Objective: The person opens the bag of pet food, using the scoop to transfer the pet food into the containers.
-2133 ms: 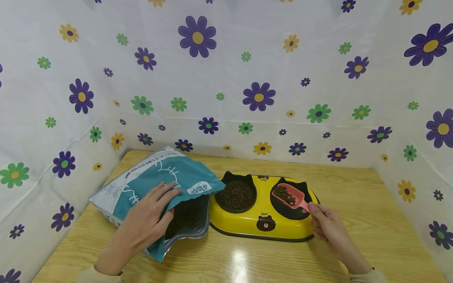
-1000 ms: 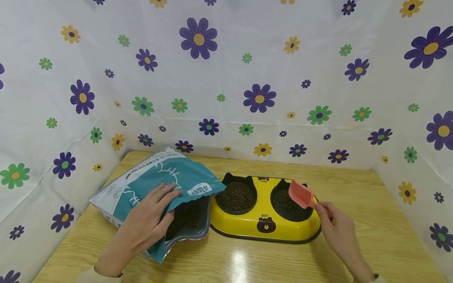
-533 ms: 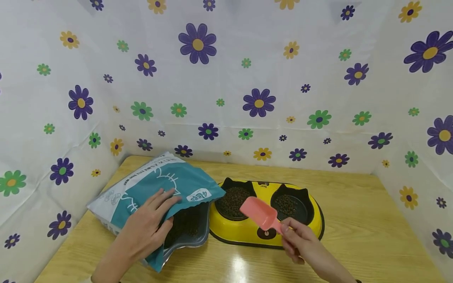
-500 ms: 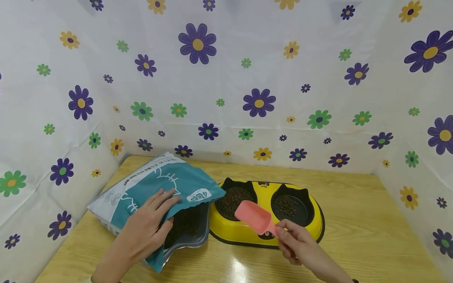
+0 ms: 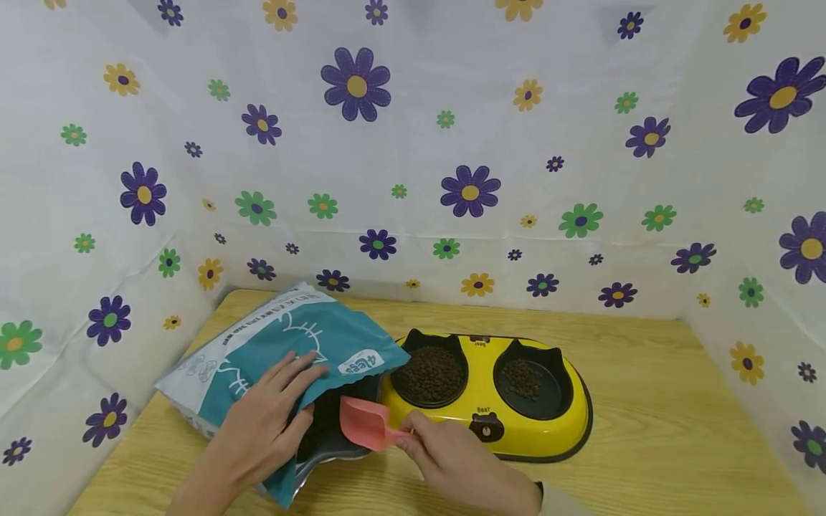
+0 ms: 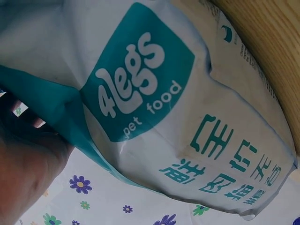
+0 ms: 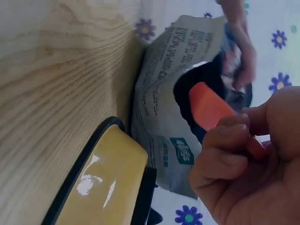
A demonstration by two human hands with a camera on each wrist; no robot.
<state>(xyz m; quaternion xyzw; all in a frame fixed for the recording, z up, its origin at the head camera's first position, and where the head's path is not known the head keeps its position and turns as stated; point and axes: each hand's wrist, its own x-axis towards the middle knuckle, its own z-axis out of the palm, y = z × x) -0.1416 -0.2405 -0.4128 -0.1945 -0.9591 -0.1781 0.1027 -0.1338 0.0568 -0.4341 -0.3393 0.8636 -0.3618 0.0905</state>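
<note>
Pinched by its handle (image 5: pixel 398 436) in the right grip (image 5: pixel 461 460), the pink scoop (image 5: pixel 363 423) at the mouth of the food bag (image 5: pixel 205 369) by the desk's (image 5: pixel 677 430) left edge could snag should the left grip (image 5: pixel 264 419), pinching the flap (image 5: pixel 342 337), let it droop.

The wood-grain table (image 5: pixel 671 430) carries a pet-food bag (image 5: pixel 254 347) and a yellow feeder (image 5: pixel 480 380).

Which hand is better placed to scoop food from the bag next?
Right, most likely. The right hand grips the pink scoop at the mouth of the bag, while the left hand is occupied holding the opening's upper edge.
</note>
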